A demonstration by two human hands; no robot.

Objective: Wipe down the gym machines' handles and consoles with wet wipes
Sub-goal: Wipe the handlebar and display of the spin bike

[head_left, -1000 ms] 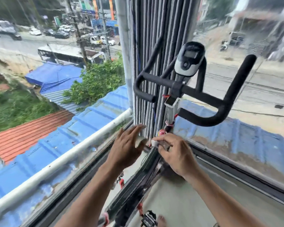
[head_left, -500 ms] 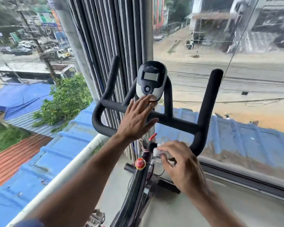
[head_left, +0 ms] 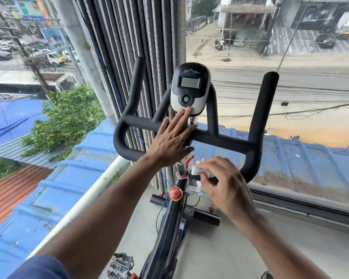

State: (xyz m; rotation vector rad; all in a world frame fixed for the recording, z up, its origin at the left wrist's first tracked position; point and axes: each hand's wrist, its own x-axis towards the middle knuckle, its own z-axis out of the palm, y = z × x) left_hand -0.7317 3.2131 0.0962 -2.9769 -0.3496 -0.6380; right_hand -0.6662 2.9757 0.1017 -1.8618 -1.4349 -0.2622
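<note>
**Tight quarters at the bike's bars**

Open air lies between the upright bar ends (head_left: 267, 91) and the console (head_left: 189, 88), left and right. The curtain (head_left: 141, 37) crowds just behind the left bar (head_left: 136, 81); window glass (head_left: 310, 67) closes off the space beyond the handlebar (head_left: 226, 138).

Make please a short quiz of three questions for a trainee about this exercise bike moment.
1. True or false: the left hand lies flat, fingertips touching the lower edge of the oval black-and-white console.
2. What does the right hand pinch? A) crumpled white wet wipe B) round red knob
3. Fill in: the black foam handlebar stands before a large ____.

Key: 1 true; 2 A; 3 window.
</note>
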